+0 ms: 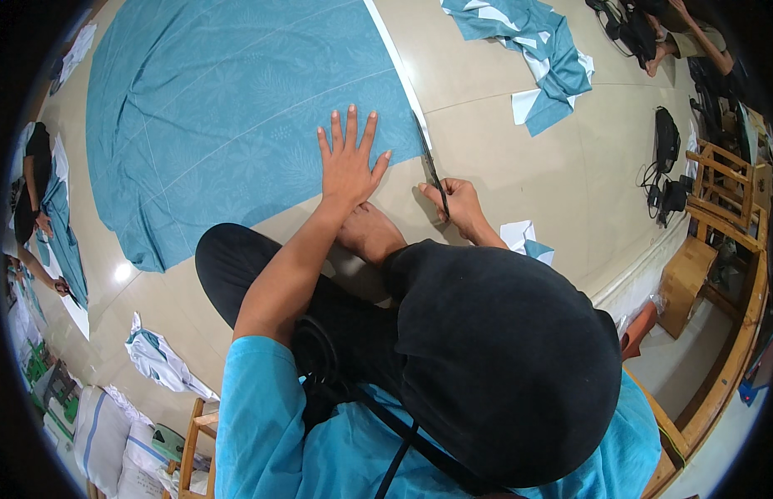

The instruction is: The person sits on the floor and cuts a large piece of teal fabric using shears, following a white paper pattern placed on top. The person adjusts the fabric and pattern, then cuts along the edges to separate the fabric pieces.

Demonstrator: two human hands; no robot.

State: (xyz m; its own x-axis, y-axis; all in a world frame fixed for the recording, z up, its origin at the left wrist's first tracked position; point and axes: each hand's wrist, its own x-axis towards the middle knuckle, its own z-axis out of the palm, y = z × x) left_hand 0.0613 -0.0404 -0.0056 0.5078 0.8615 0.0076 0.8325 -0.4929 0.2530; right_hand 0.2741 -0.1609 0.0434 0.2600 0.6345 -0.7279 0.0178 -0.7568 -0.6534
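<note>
A wide sheet of teal leaf-patterned fabric (237, 108) lies spread on the floor, with a white strip (390, 41) along its right edge. My left hand (349, 162) rests flat on the fabric near its lower right corner, fingers spread. Just to the right, my right hand (463, 206) grips a pair of dark scissors (436, 179) by the handles. The blades point away from me along the fabric's right edge, at the lower end of the white strip. Whether the blades are apart is hard to make out. My bare foot (371, 231) is beside my left wrist.
Teal and white scraps (553, 71) lie at the far right, and a small scrap (529, 241) sits near my right arm. A white and teal bundle (166, 358) is at the left. Another person's hand (62, 287) shows farther left. Wooden furniture (723, 195) stands at the right.
</note>
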